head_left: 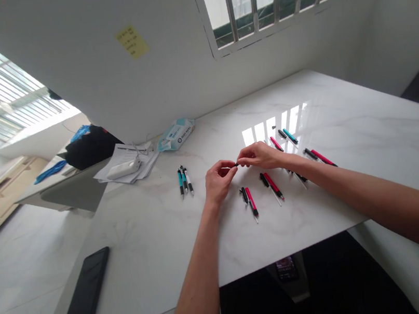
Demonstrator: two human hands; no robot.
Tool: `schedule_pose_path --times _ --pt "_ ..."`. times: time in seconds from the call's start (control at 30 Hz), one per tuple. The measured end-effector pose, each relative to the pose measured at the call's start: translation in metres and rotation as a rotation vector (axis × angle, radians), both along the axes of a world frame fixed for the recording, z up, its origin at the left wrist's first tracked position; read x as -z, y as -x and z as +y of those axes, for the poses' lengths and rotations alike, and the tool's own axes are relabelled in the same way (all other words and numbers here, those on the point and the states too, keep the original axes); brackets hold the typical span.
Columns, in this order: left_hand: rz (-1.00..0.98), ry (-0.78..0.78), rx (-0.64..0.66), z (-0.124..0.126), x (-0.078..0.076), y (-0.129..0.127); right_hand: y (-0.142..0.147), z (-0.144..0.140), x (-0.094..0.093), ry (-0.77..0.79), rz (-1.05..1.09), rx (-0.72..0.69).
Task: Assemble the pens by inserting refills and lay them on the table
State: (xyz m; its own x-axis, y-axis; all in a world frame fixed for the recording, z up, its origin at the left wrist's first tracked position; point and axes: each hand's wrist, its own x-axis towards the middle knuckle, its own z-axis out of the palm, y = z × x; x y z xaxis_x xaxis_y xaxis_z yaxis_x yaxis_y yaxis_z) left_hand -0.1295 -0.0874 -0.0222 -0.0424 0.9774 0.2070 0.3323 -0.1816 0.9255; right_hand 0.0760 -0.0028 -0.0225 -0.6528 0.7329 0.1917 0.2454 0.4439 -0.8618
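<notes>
My left hand (pixel 218 179) and my right hand (pixel 260 155) meet above the white marble table (pixel 147 240), both pinching a small dark pen part (pixel 236 164) between their fingertips. Just below the hands lie taken-apart pens: a red barrel with a black piece (pixel 251 201) and another red barrel with a black piece and thin refill (pixel 272 185). Three whole pens, teal and black (pixel 184 180), lie side by side left of my left hand. More red, black and teal pen parts (pixel 289 136) lie beyond and right of my right hand.
A black phone (pixel 84 295) lies face down near the table's left front edge. Papers with a white device (pixel 126 167) and a pack of wipes (pixel 176 133) sit at the back by the wall. A red pen (pixel 322 157) lies beside my right forearm.
</notes>
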Motion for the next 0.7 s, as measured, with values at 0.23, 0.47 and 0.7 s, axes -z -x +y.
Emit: schedule_pose_path --times 0.23,0.47,0.7 --pt "-0.013 0.007 -0.003 0.0007 0.0012 -0.0002 -0.0023 0.0012 -0.0027 -0.080 -0.093 0.023" --pt "-0.015 -0.006 -0.004 0.0015 0.0023 0.0007 -0.0048 0.0015 -0.0035 -0.134 -0.055 -0.017" --pt "-0.067 -0.014 0.006 0.0022 0.0009 0.0003 -0.0026 -0.0003 -0.0044 -0.135 -0.120 -0.037"
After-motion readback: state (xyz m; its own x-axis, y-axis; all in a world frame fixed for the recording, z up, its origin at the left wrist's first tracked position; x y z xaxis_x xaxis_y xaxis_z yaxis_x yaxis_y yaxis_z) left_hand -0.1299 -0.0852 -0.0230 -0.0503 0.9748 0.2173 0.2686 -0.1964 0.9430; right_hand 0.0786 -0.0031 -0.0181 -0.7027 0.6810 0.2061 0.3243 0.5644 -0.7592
